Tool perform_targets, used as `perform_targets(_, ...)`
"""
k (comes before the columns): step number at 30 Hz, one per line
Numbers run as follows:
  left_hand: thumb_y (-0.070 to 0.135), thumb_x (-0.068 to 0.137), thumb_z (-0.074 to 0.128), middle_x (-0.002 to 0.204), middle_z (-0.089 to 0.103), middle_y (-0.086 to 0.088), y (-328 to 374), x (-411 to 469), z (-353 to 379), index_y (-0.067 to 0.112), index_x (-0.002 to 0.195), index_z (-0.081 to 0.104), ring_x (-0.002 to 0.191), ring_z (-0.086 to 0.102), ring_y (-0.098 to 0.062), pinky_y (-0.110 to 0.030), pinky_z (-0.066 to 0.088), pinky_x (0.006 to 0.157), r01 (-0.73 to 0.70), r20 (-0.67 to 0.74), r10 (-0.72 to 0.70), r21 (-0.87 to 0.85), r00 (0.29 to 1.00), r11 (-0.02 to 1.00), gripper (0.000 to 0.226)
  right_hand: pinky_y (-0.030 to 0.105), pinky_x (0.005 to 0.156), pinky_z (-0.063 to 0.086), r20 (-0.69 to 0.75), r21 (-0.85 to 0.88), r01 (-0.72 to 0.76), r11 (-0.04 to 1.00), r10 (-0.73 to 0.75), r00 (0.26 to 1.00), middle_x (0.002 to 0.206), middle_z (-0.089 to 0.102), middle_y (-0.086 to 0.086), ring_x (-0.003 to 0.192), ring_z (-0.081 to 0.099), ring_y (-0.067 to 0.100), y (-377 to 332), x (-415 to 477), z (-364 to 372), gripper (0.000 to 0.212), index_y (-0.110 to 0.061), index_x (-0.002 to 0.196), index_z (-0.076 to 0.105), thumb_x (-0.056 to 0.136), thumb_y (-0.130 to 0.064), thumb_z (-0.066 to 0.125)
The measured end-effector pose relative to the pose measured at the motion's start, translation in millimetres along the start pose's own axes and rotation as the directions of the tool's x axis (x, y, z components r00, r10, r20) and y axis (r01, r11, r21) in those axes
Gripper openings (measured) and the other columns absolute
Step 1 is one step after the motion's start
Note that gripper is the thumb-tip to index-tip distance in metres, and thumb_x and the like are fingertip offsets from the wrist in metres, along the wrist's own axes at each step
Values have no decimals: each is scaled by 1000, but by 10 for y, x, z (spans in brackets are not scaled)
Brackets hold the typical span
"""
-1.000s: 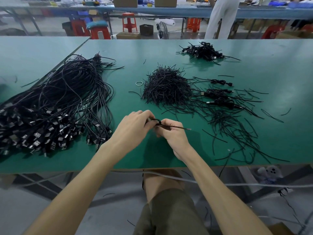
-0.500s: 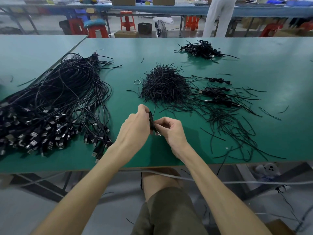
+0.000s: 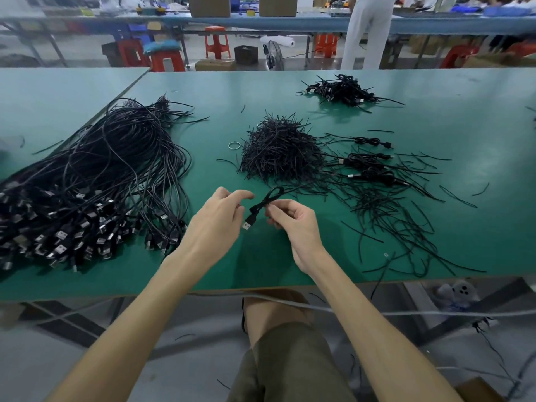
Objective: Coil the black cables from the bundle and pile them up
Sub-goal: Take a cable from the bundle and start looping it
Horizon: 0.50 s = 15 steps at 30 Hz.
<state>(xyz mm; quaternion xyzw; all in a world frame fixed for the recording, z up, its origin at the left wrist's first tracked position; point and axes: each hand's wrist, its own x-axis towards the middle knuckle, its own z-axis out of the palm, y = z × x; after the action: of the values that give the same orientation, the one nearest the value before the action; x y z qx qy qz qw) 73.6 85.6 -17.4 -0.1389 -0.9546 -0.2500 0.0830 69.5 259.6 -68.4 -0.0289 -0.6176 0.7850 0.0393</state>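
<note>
The coiled cable [image 3: 262,205] is held in the air just above the near middle of the green table [image 3: 435,111], between the two hands. It is a short black coil folded into a narrow loop that points away from the person. Its USB plug [image 3: 246,225] hangs off the lower end toward the left hand. The right hand [image 3: 294,227] pinches the coil at its waist, with thumb and forefinger tips closed on it and the other fingers curled beneath. The left hand [image 3: 214,224] is just beside the coil, fingers apart and loosely bent, gripping nothing. Whether a fingertip touches the plug cannot be told.

To the left lies the bundle [image 3: 101,175] of uncoiled black cables. Its long strands fan across the table, with their plugs massed at the near left edge. Beyond the hands, at the table's centre, sits a heap of black twist ties [image 3: 278,152], with a pale rubber band [image 3: 234,145] just beside its left side. Loose ties [image 3: 391,219] are scattered across the table to the right of the hands, some reaching the near edge. Right of the heap, three coiled cables [image 3: 367,159] lie singly, one behind another. At the far side, well apart, is the pile of finished coils [image 3: 340,89].

Behind the table are red stools [image 3: 216,42], cardboard boxes [image 3: 208,5], a floor fan [image 3: 274,58] and a standing person's white trousers [image 3: 365,33].
</note>
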Motion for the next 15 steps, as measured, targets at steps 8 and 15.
perform_targets(8,19,102,55,127,53,-16,-571,-74,-236,4,120,59,118,47,-35,-49,42,99,238,18,-286,506,958,829,24,19,51,47,-332,138,-102,985,143,932,74,70,2,56,59,8,-466,305,-335,4,-3,96,71,94,-2,68)
perform_targets(15,0,95,59,113,54,-14,-602,-44,-205,7,112,63,105,48,-34,-43,40,91,235,-16,-256,457,967,858,19,19,44,42,-601,19,-184,983,158,783,80,69,7,46,58,6,-866,812,-957,7,-2,85,67,92,-1,67)
